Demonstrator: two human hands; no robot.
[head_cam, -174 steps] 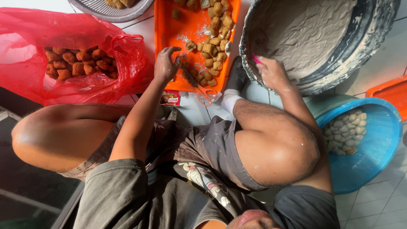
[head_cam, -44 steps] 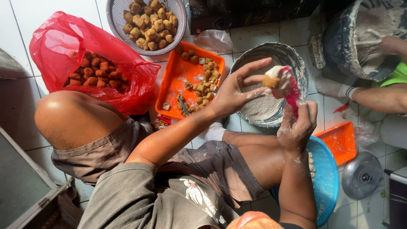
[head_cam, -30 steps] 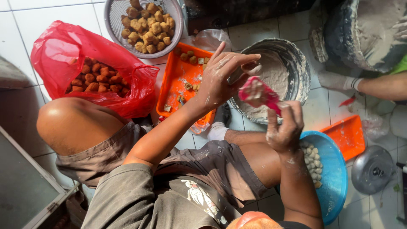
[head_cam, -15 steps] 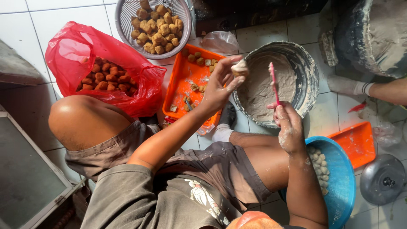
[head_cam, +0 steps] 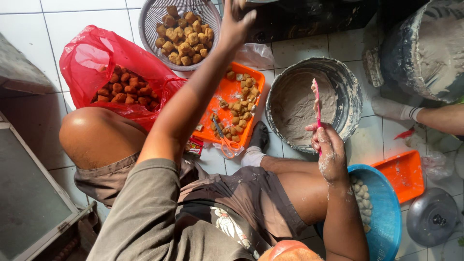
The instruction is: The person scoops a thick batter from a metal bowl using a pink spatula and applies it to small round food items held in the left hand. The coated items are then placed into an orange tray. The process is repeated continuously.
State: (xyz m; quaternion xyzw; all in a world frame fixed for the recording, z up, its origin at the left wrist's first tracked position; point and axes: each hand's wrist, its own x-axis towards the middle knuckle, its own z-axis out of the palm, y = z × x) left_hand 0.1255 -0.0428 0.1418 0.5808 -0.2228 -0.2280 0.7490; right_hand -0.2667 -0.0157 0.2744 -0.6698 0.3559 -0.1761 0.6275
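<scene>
Item one: your left hand [head_cam: 236, 19], raised high over the wire strainer [head_cam: 180, 30], fingers spread and open, nothing visible in the grasp (the fingertips run off the top edge).

Item two: your right hand [head_cam: 327, 150], closed around a pink spatula [head_cam: 316, 104] held upright, its blade smeared with grey paste; the hand itself is coated in the same paste and sits at the near rim of the metal basin [head_cam: 314, 103].

Item three: metal basin, round, lined with grey paste, standing on the tiled floor [head_cam: 87, 17] just right of the orange tray [head_cam: 231, 108].

Item four: orange tray, carrying scattered brown fried pieces and a pair of scissors [head_cam: 223, 140].

Item five: wire strainer, heaped with golden-brown fried cubes, touching the tray's far end.

Item six: red plastic bag [head_cam: 104, 67], open, holding darker fried pieces, beside your left knee.

Item seven: blue bowl [head_cam: 384, 212], under your right forearm, holding pale filled pieces.

Item eight: another person's socked foot [head_cam: 394, 108] at the right, near a second orange tray [head_cam: 403, 174].
</scene>
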